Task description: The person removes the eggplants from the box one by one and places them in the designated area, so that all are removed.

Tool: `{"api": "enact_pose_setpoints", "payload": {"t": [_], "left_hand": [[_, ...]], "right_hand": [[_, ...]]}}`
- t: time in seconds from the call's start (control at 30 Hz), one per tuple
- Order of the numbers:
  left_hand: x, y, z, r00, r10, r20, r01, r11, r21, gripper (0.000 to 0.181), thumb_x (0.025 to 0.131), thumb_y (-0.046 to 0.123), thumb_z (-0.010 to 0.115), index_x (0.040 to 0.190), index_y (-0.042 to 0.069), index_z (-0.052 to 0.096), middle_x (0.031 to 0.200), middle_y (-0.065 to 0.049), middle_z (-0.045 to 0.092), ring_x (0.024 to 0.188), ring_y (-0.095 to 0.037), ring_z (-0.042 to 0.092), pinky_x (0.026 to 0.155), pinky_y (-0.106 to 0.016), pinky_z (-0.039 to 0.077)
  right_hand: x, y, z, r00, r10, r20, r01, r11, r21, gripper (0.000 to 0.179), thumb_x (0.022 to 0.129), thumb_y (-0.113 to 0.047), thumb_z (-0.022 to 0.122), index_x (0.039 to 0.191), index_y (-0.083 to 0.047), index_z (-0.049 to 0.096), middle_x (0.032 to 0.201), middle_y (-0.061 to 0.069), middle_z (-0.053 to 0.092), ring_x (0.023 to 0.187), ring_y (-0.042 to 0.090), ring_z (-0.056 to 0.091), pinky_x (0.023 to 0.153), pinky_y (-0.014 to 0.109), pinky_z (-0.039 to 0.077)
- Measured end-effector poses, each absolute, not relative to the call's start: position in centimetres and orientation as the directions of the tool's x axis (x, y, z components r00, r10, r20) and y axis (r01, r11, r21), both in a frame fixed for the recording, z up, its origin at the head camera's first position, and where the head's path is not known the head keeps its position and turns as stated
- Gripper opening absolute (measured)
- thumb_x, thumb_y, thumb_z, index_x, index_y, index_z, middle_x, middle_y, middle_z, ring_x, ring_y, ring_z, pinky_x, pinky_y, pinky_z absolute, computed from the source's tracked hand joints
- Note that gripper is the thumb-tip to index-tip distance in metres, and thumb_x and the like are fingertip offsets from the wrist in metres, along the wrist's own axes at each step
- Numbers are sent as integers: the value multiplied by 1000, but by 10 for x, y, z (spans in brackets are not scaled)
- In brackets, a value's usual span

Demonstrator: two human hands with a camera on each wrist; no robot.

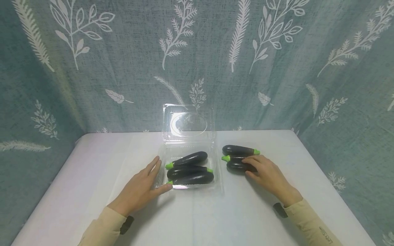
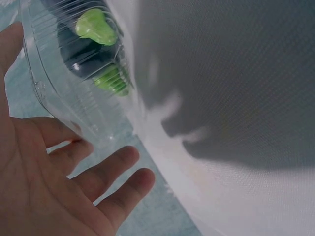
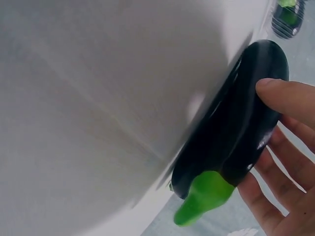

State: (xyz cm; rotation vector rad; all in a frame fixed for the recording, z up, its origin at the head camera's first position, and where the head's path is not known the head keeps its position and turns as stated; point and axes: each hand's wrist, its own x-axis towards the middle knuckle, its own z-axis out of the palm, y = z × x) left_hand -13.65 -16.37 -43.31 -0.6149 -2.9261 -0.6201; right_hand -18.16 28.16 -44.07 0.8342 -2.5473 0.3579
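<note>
On the white table point(image 1: 95, 160), a clear container point(image 1: 189, 149) stood short of the far edge, left hand point(image 1: 140, 189) spread beside it, gripping nothing; towards the right edge, the right hand point(image 1: 269, 174) pinched the nearest loose eggplant point(image 1: 238, 166); a mid-body hold seemed steadiest.

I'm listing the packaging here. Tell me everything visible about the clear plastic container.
The clear, rectangular, thin-looking plastic container rests on the white tabletop, its hinged transparent lid raised open at the far side and bearing an oval outline. Its walls look ribbed. Inside lie three glossy, near-black eggplants with green stem ends. The person's bare left hand is spread at its near left corner, seemingly touching the rim.
</note>
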Motion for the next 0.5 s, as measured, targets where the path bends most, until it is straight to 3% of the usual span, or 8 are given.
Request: {"api": "enact_pose_setpoints", "payload": {"t": [0.5], "left_hand": [[-135, -164, -432, -915, 369, 164, 404, 827, 391, 98, 95, 67, 56, 157, -4, 28, 165, -19, 25, 140, -44, 41, 112, -57, 38]], "right_hand": [[-178, 279, -444, -783, -458, 421, -563, 809, -167, 45, 78, -11, 89, 118, -8, 69, 118, 14, 66, 112, 35, 64, 95, 52, 54]]}}
